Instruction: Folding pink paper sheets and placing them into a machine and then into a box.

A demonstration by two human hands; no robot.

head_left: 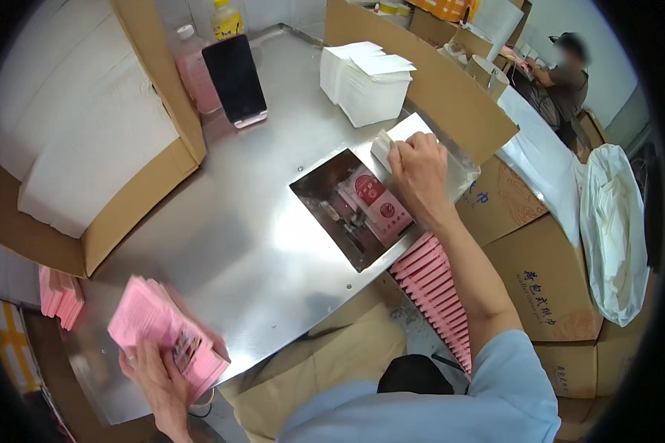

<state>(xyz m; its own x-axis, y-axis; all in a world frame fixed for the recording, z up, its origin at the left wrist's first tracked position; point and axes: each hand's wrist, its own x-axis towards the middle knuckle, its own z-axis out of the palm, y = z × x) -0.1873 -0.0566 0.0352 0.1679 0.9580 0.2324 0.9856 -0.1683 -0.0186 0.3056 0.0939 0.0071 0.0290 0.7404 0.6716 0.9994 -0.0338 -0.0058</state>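
At the front left of the metal table lies a thick stack of pink printed wrappers (155, 317). My left hand (159, 380) grips its near side, fingers bent along the pile. Across the table, my right hand (420, 166) closes over a small stack of white folded tissues (412, 128) by the right edge. My fingers hide part of that stack. Between the hands, a rectangular opening (321, 210) is cut into the tabletop. A pink and red printed packet (380, 207) sits inside it, beside dark metal parts. Behind my right hand stands a taller pile of white tissues (369, 87).
A large cardboard box (140, 196) of white tissues stands left. A phone on a stand (235, 81) and bottles (227, 21) are at the back. A cardboard panel (421, 70) borders the right side. Pink packets (436, 295) line up below the table. Another person (565, 81) sits far right.
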